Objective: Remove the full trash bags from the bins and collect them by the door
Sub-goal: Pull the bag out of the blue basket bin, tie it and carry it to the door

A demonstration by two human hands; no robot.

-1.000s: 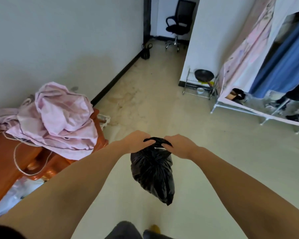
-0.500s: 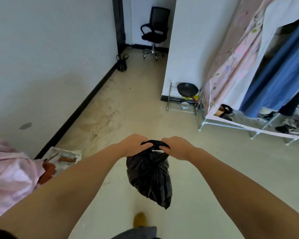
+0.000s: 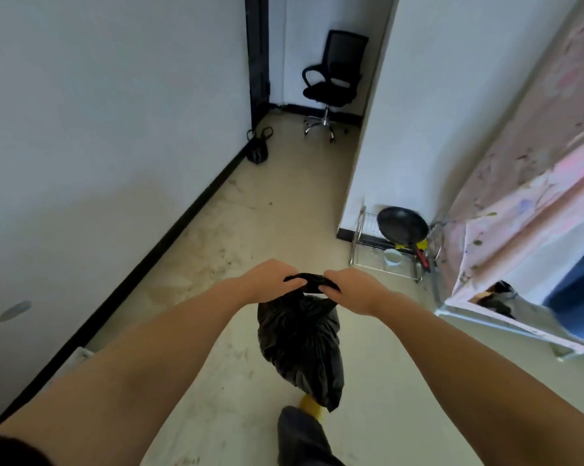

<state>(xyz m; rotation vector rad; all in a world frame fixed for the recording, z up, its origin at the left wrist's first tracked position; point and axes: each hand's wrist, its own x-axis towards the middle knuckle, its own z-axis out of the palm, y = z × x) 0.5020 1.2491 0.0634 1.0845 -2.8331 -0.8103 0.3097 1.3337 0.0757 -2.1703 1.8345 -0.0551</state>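
Observation:
A full black trash bag [image 3: 300, 344] hangs in front of me above the pale floor, bulging below its twisted neck. My left hand [image 3: 267, 280] is shut on the left side of the bag's neck. My right hand [image 3: 351, 287] is shut on the right side, a short strip of black plastic stretched between the two fists. Farther down the corridor a second small black bag [image 3: 257, 148] with two loop handles sits on the floor against the left wall, beside the dark door frame [image 3: 257, 62].
A white wall with black skirting runs along the left. A black office chair [image 3: 332, 85] stands at the far end. On the right, a wire dish rack [image 3: 388, 250] with a black pan sits at the wall corner, then a fabric wardrobe [image 3: 519, 210] with a pink cover.
I have walked forward along the corridor with the bag held in both hands. The wooden furniture and pink cloth on the left have dropped out of view; the chair and door frame are nearer.

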